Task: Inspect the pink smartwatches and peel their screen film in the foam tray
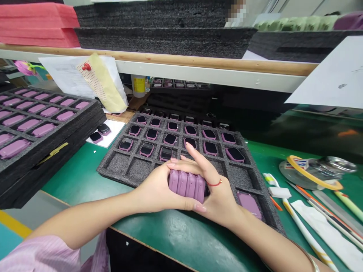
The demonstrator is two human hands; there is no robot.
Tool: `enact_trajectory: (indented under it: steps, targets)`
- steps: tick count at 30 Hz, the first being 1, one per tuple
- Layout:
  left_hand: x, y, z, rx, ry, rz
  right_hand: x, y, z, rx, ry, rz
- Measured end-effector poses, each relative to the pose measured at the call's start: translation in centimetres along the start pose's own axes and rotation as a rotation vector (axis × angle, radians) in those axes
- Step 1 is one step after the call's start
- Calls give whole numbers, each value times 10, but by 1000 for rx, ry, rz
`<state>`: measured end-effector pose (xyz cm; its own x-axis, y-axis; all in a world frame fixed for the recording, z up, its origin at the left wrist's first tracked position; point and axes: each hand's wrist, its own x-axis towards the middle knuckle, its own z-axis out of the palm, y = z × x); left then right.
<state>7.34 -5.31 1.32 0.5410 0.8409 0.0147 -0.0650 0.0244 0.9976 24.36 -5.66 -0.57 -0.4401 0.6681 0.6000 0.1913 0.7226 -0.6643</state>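
Several purple smartwatch cases (187, 185), standing on edge side by side in a row, are held between my two hands over the front of a black foam tray (116, 164). My left hand (155, 187) is closed round the row from the left, its thumb along the near side and its fingers over the top. From the right my right hand (222, 202) presses on the row's other end, with one finger stretched out over the tray. Dark-screened purple watches (170, 139) sit in the tray's back rows. One purple case (249, 204) lies in the front right compartment. My hands hide part of the front row.
At left stands a stack of foam trays (85, 124) with purple cases. Two watches (99, 133) rest on white paper. On the right are a glass bottle (306, 170), toothbrush (303, 226) and thin tools. A shelf (198, 71) with foam spans above.
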Motion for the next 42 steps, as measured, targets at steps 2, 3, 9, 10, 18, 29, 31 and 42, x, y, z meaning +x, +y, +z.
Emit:
enact_trajectory:
  steps: [2,3,9,10,18,29,31,42]
  targets:
    - [1,-1,0,10,2,7,0,0,0,-1,0,-1]
    - [1,-1,-1,17,1,10,0,0,0,-2,3,-7]
    - [1,-2,-1,66,8,23,0,2,0,-12,-3,-39]
    - [1,-2,-1,73,7,21,-1,2,0,-15,-4,-42]
    - [1,-3,-1,38,53,36,1,1,-2,-176,-54,-140]
    - [-7,-2,-6,355,-8,429,4,3,-4,452,215,400]
    - [-6,-4,-7,372,-25,455,4,4,-5,546,107,496]
    - [-4,-8,-9,465,-30,515,9,-14,-5,352,-7,503]
